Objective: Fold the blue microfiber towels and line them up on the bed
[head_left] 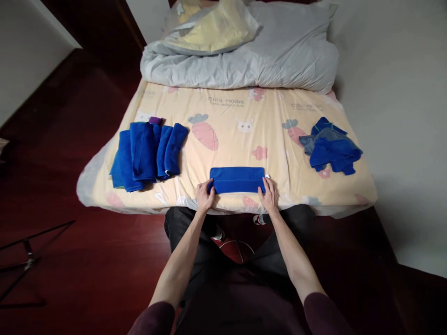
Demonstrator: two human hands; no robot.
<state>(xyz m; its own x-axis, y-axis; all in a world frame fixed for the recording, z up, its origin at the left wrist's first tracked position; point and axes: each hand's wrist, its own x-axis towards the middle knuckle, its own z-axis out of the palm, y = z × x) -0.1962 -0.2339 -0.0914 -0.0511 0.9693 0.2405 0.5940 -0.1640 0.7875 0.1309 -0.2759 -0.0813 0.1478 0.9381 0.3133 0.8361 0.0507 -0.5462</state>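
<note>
A blue towel (238, 180) lies folded into a long, narrow strip near the bed's front edge, with a lengthwise line across its top. My left hand (205, 195) pinches the strip's left end, its thumb on the cloth. At the opposite end my right hand (268, 194) grips the lower right corner, close to a small white tag (267, 176). To the left, several folded blue towels (143, 151) lie in an overlapping row, with a bit of purple cloth (155, 120) behind them. A crumpled heap of blue and greyish cloths (333, 148) is on the right.
The bed (237, 149) has a pale yellow sheet printed with carrots and rabbits. A grey quilt (286, 51) and a yellow pillow (220, 28) are bunched at its far end. A wall (394, 116) stands on the right. Black stand legs (30, 260) show on the dark red floor at lower left.
</note>
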